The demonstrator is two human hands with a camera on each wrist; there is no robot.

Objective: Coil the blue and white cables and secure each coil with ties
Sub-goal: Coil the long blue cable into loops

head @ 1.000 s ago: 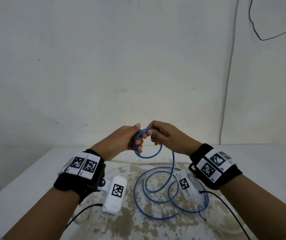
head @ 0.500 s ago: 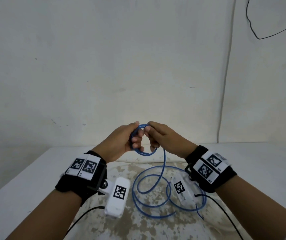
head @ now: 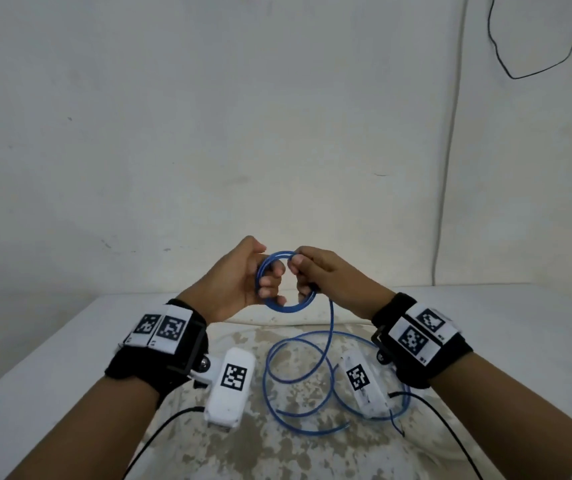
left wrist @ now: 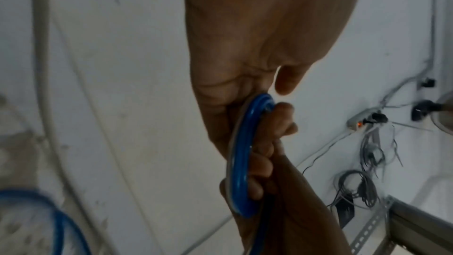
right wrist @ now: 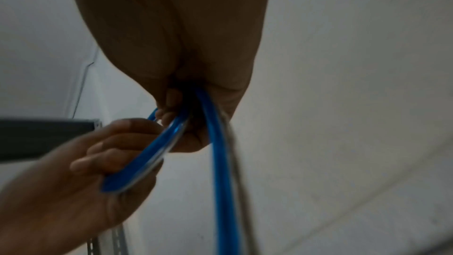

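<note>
A small coil of blue cable (head: 286,308) is held up above the table between both hands. My left hand (head: 243,282) grips the coil's left side, fingers curled through the ring; the left wrist view shows the blue loop (left wrist: 241,162) lying against those fingers. On the right side my right hand (head: 315,271) pinches the coil at the top. A free strand (right wrist: 221,172) drops from that hand to loose blue loops (head: 298,379) lying on the table. No white cable or ties can be made out.
The white table (head: 52,344) has a stained, mottled patch (head: 277,445) under the loose loops. A bare wall stands close behind, with a thin black wire (head: 520,74) hanging at the upper right. Black leads run from both wrist cameras toward me.
The ring between my hands has grown rounder and gained a turn. Less loose cable lies on the table. Both hands stayed at about the same height.
</note>
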